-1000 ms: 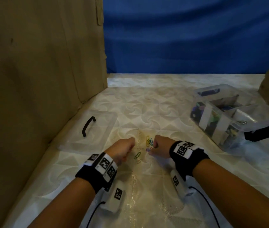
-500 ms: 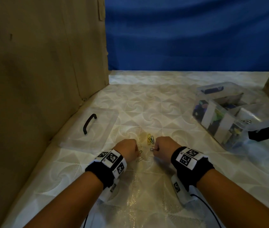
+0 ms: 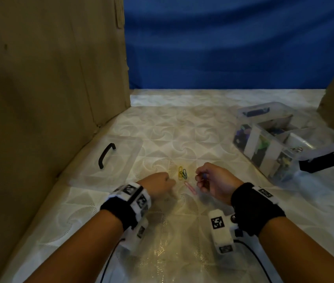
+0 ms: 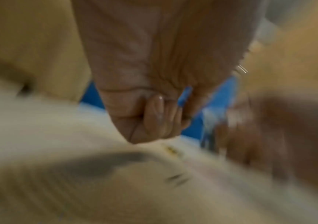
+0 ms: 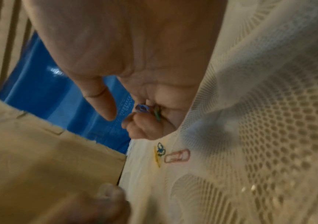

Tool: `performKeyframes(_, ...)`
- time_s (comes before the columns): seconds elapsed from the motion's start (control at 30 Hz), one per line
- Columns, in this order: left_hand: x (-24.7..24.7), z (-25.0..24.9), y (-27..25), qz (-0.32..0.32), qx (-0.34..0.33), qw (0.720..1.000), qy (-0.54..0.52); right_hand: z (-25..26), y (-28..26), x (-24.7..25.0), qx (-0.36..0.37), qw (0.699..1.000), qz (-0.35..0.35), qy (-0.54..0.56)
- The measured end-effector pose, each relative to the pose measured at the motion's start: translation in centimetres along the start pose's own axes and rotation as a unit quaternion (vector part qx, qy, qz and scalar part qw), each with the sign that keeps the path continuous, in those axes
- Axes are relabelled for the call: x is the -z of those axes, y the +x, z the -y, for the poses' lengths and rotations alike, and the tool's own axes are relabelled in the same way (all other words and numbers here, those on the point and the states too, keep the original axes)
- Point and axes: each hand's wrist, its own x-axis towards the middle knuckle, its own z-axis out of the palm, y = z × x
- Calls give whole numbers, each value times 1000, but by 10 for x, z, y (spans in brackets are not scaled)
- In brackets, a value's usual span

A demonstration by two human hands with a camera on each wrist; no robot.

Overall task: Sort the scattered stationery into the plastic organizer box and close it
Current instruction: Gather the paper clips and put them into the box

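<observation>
Right hand (image 3: 213,181) has lifted off the tabletop (image 3: 192,129) and rolled palm-up, fingers curled round blue and green clips (image 5: 148,111). Left hand (image 3: 159,183) fisted, resting left of loose clips (image 3: 183,173); held contents unclear. Pink clip (image 3: 190,187) between hands. Box (image 3: 280,139) open far right, lid (image 3: 109,158) left.
</observation>
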Motion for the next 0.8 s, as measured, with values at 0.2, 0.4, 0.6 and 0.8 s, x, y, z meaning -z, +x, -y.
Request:
performKeyframes(0.2,20,10,-15,15,1,802,-598,4,13,-14,41,786,-11,-616)
performKeyframes(0.4,19,5,-22,-27,-4,931,-364,0,20,-35,29,716,-28,-697)
performKeyframes(0.6,1,10,-16,-5,-49,992,119,6,8,-31,15,804,22,-594)
performKeyframes(0.8,-13,12,-11,-7,-35,973,228,9,1,-5,-12,997,-26,-78)
